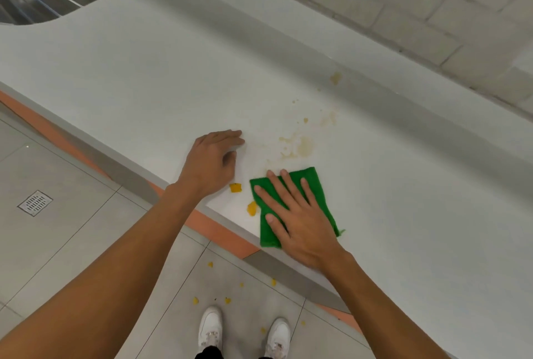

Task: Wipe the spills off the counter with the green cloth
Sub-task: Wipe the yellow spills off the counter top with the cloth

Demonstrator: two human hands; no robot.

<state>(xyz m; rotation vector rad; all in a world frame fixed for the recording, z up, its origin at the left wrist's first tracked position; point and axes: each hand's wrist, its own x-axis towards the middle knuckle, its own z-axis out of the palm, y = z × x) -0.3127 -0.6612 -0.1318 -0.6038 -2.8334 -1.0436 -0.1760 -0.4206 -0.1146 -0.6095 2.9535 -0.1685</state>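
Your right hand [300, 214] presses flat, fingers spread, on the green cloth [297, 200] near the counter [144, 70] edge, yellowish spills [297, 146] just beyond it. Your left hand [213, 162] rests on the counter (fingers loosely curled, holding nothing).

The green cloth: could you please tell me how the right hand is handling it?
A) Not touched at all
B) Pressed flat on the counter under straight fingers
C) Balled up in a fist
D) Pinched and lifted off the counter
B: the right hand lies flat, fingers straight and spread, on the green cloth, which rests on the counter.
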